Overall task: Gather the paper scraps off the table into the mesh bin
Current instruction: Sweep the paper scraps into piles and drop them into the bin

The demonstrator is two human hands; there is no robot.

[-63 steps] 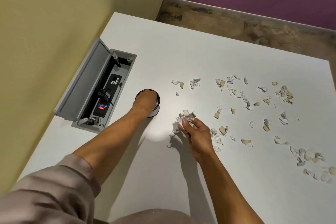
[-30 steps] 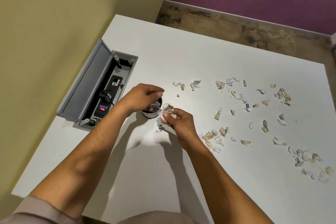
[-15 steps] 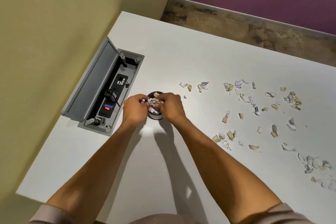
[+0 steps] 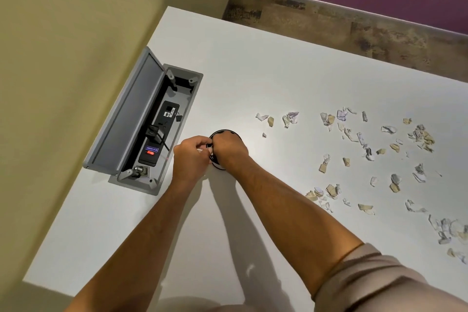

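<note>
Both forearms reach forward and converge toward twelve o'clock. Left hand (image 4: 190, 159), back upward, has its fingers curled inward toward three o'clock. Right hand (image 4: 229, 147) points fingers downward, knuckles raised; the fingertips are hidden. The two hands nearly touch.

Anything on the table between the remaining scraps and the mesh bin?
Nothing visible. The paper scraps lie scattered to the right of the mesh bin, with bare table between. Both hands are at the bin: the right hand covers its opening, the left hand grips its rim.
</note>
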